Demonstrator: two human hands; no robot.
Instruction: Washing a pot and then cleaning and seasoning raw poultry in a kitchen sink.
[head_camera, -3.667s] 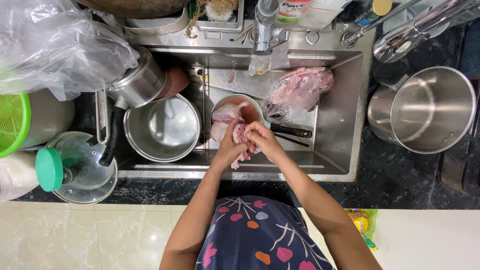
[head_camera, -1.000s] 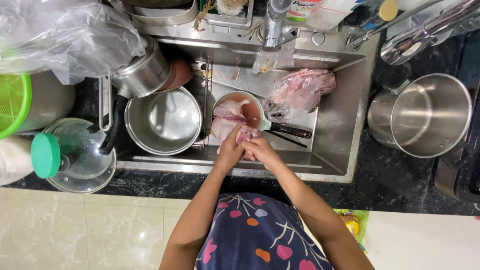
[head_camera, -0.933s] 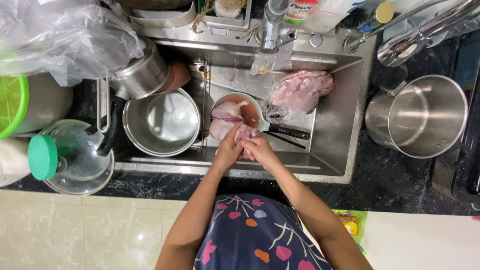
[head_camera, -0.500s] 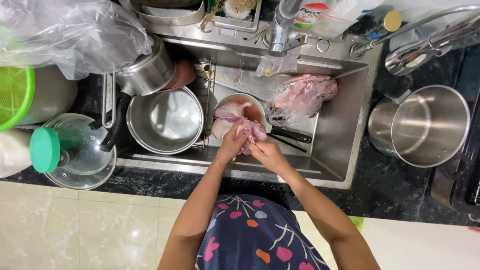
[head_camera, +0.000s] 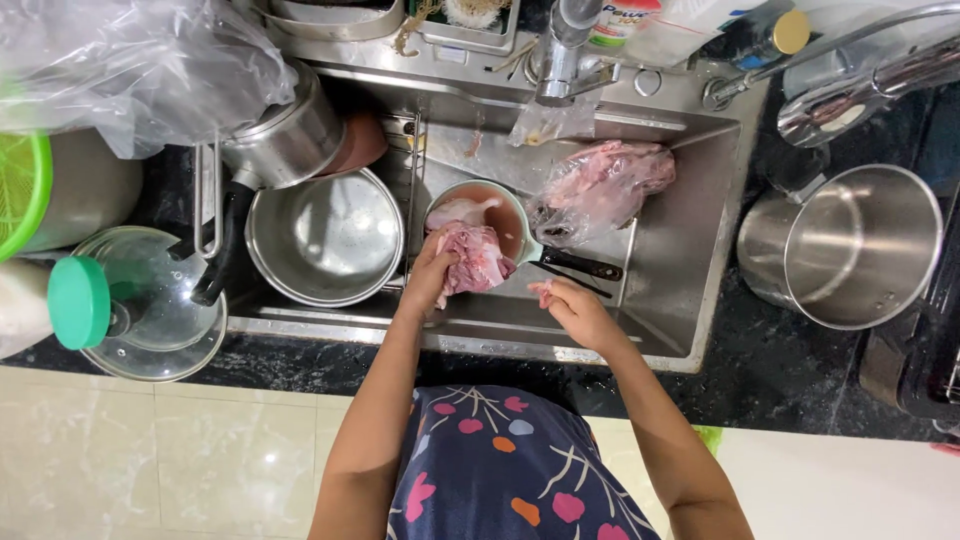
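Note:
My left hand (head_camera: 432, 277) grips a pink piece of raw meat (head_camera: 476, 256) over the front rim of a small bowl (head_camera: 512, 208) that stands in the steel sink (head_camera: 690, 240). The bowl holds pale liquid and more raw meat. My right hand (head_camera: 577, 311) is off to the right, apart from the big piece, pinching a small pink scrap of meat (head_camera: 545, 290) between its fingertips. Just behind that hand a black-handled knife (head_camera: 580, 266) lies on the sink floor.
A clear plastic bag of raw meat (head_camera: 605, 185) lies in the sink's right half. A steel pan (head_camera: 325, 237) and a tilted pot (head_camera: 285, 135) fill its left half. A large steel pot (head_camera: 860, 250) stands on the right counter, a glass lid with a green knob (head_camera: 130, 305) on the left.
My two hands were together on the meat. Now my right hand has pulled away to the right with a small scrap, while my left hand keeps the big piece.

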